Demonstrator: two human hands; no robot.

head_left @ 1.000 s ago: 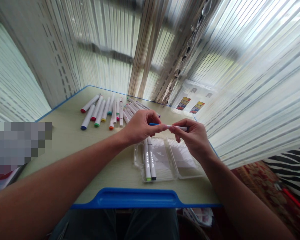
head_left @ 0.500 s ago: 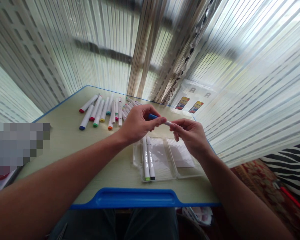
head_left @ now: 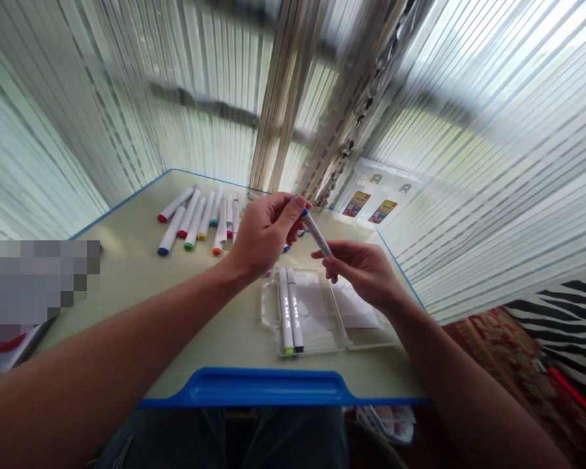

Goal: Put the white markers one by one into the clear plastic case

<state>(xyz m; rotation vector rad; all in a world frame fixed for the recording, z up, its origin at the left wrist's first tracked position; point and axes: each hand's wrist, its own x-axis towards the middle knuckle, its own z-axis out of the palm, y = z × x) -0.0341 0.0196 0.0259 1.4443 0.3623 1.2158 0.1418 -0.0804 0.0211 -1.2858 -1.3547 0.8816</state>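
A white marker with a blue end is held slanted above the table. My left hand pinches its blue upper end between thumb and fingers. Lower down, the thumb and fingertips of my right hand grip the white barrel. Beneath both hands lies an open clear plastic case. Inside its left half two white markers rest side by side, a lime-ended marker and a black-ended marker. Several loose markers with coloured ends lie beyond my left forearm, and my left hand hides some of them.
A clear container with two labels stands at the table's back right, by the striped curtain. The blue tray edge runs along the front of the table. A blurred-out object is at the left.
The marker has turned from nearly level to a steeper slant, its blue end raised. My left hand has risen slightly, and my right hand has dropped a little.
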